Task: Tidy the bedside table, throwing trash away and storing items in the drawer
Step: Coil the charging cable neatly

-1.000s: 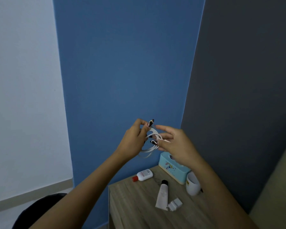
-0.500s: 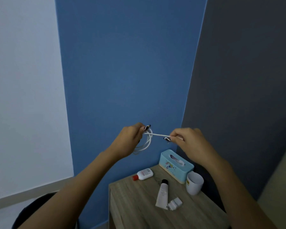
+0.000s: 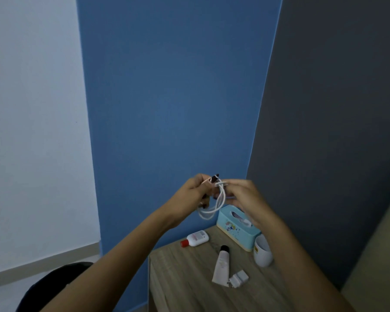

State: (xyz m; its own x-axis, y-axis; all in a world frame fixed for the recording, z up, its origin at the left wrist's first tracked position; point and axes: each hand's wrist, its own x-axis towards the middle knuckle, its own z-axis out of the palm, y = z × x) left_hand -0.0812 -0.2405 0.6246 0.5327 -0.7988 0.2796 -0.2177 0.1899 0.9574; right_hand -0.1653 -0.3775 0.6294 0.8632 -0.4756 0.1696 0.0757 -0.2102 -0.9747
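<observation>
A coiled white cable (image 3: 221, 200) is held in the air above the back of the tabletop (image 3: 185, 280). The left hand (image 3: 195, 192) has its fingers (image 3: 203, 189) curled round the loops, and the right hand (image 3: 244, 198) pinches a strand at the coil's top. On the tabletop lie a red-capped bottle (image 3: 196, 238), a tube (image 3: 222, 264) and a plug (image 3: 239, 278), near a box (image 3: 233, 230) and a cup (image 3: 263, 254).

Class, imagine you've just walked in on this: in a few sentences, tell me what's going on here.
A person holds a coiled white cable in the air by a wooden bedside table. The left hand grips the loops; the right hand pinches a strand near their top. On the table lie a red-capped bottle, a black-capped tube and a white plug, beside a blue tissue box and a white cup.
</observation>
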